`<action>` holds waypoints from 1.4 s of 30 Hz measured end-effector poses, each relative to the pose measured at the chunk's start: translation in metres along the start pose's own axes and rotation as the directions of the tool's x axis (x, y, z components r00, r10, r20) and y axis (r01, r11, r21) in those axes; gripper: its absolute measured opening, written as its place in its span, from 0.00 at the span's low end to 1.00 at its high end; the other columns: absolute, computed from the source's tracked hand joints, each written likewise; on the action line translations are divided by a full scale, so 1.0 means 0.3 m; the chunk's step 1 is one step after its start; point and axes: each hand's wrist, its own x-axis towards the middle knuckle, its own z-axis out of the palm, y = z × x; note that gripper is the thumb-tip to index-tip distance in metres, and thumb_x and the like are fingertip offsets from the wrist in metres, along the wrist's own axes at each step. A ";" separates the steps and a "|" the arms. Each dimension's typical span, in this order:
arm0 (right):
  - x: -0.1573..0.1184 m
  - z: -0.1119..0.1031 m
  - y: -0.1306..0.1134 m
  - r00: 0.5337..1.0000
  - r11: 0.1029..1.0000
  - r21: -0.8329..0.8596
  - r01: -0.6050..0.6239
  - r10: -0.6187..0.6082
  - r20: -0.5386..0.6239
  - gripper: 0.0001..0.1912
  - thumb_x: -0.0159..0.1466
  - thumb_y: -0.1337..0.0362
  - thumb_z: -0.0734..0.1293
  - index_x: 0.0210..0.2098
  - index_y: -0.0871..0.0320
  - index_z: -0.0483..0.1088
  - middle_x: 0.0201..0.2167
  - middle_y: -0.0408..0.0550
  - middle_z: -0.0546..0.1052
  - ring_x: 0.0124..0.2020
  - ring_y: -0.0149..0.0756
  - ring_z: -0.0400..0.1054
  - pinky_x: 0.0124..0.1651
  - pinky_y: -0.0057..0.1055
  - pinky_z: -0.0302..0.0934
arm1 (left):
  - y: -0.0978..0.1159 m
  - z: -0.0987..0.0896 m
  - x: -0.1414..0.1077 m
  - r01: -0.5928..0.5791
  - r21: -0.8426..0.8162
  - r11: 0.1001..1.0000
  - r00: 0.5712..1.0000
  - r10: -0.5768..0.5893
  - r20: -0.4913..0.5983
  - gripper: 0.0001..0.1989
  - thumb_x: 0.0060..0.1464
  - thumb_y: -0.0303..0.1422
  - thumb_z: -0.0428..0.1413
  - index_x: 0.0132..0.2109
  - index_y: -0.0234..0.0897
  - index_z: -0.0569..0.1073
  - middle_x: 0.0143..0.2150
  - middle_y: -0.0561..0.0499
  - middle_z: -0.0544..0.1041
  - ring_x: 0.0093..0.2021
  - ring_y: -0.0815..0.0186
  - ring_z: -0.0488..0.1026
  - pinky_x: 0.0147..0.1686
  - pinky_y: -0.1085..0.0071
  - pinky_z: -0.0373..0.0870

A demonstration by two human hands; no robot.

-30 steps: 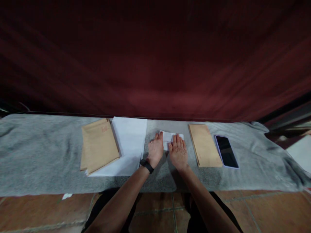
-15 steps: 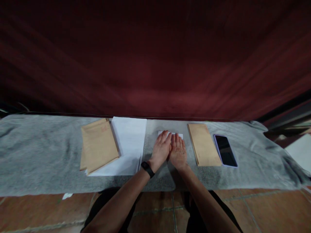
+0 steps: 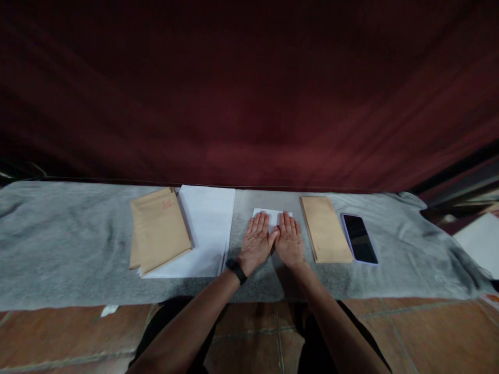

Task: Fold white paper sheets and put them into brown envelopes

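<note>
A small white folded paper (image 3: 274, 217) lies on the grey cloth (image 3: 97, 291) in the middle, mostly covered by both hands. My left hand (image 3: 256, 240), with a black band on its wrist, rests flat on the paper's left part, fingers stretched out. My right hand (image 3: 289, 241) lies flat on its right part, fingers also extended. The two thumbs meet between them. Left of the hands are large white sheets (image 3: 210, 223), partly under a pile of brown envelopes (image 3: 160, 228). Another stack of brown envelopes (image 3: 326, 228) sits right of my right hand.
A phone (image 3: 359, 239) with a purple edge lies beyond the right envelopes. Dark red fabric (image 3: 249, 104) hangs behind the cloth-covered surface. Tiled floor (image 3: 249, 332) and my legs show below, and a white object (image 3: 481, 244) is at the far right.
My left hand has shifted slightly left and down, away from the right fingers, so more of the white paper shows between the hands. Both hands stay flat on it.
</note>
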 end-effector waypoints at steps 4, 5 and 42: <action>-0.010 -0.004 0.025 0.999 0.999 0.006 -0.034 0.034 -0.003 0.29 0.74 0.61 0.51 0.70 0.69 0.53 0.70 0.64 0.57 0.71 0.47 0.50 0.69 0.49 0.47 | -0.014 0.011 -0.014 0.034 0.026 0.999 0.999 -0.034 -0.020 0.30 0.69 0.38 0.40 0.73 0.27 0.50 0.75 0.39 0.50 0.75 0.58 0.44 0.72 0.55 0.44; -0.013 -0.004 0.031 0.999 0.999 0.005 -0.038 0.038 -0.011 0.29 0.74 0.61 0.50 0.70 0.69 0.53 0.70 0.64 0.57 0.71 0.47 0.51 0.69 0.49 0.48 | -0.017 0.010 -0.016 0.046 0.027 0.999 0.999 -0.045 -0.020 0.31 0.69 0.38 0.40 0.73 0.27 0.50 0.75 0.39 0.50 0.75 0.57 0.43 0.72 0.55 0.44; -0.200 -0.087 0.149 0.959 0.960 0.040 0.276 -0.278 0.054 0.30 0.72 0.65 0.53 0.72 0.65 0.51 0.71 0.57 0.58 0.71 0.45 0.52 0.71 0.45 0.48 | 0.052 -0.004 -0.147 -0.294 -0.006 0.956 0.955 0.294 0.044 0.31 0.70 0.44 0.39 0.72 0.29 0.53 0.75 0.39 0.51 0.75 0.58 0.45 0.72 0.56 0.41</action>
